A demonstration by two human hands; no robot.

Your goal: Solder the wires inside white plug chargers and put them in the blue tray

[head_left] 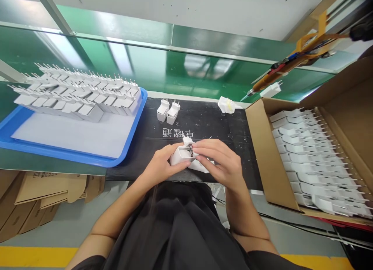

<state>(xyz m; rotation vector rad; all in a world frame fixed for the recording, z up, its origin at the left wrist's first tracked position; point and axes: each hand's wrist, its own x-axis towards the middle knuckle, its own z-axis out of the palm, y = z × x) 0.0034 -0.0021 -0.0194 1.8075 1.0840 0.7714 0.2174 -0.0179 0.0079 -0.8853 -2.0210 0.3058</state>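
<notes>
Between my hands, over the near edge of the black mat point(210, 126), is a white plug adapter housing point(180, 155) with its inside exposed. My left hand point(161, 163) grips the housing by its sides, thumb toward me. The fingers of my right hand point(221, 159) are pinched at a white pronged cover point(189, 141) and dark wires at the housing's right end; what exactly they hold is partly hidden. Under my right hand lies a white cloth or paper point(201, 165). Two white plug adapters point(168, 111) stand farther back on the mat, prongs up.
At left a blue tray point(116, 159) carries many adapters in rows. A cardboard box point(259, 145) at right is packed with more. An orange dispensing tool point(276, 73) hangs above a crumpled white wipe point(226, 105). Flattened cartons point(52, 188) lie at lower left.
</notes>
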